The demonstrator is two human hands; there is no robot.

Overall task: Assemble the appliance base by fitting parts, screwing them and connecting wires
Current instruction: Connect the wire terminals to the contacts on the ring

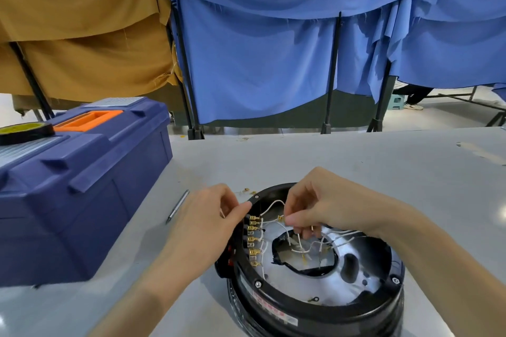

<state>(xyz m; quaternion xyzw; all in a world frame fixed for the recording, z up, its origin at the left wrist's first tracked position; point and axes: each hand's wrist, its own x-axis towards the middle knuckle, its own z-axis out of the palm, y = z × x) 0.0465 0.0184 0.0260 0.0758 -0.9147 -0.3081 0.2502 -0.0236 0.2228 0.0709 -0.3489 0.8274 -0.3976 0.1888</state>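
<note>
The round black appliance base (315, 306) lies open side up on the grey table (328, 156), with a silvery inner plate and several white wires inside. A row of brass terminals (253, 239) lines its left inner wall. My left hand (208, 224) grips the base's left rim, thumb on the edge near a screw tab. My right hand (320, 205) reaches in from the right and pinches a white wire with a brass connector (281, 218) just right of the top terminal.
A dark blue toolbox (82, 186) with an orange handle stands at the left, a roll of tape (26, 131) on its lid. A screwdriver bit (178, 206) and small brass connectors (247, 190) lie on the table by the base. Blue and tan cloth screens hang behind.
</note>
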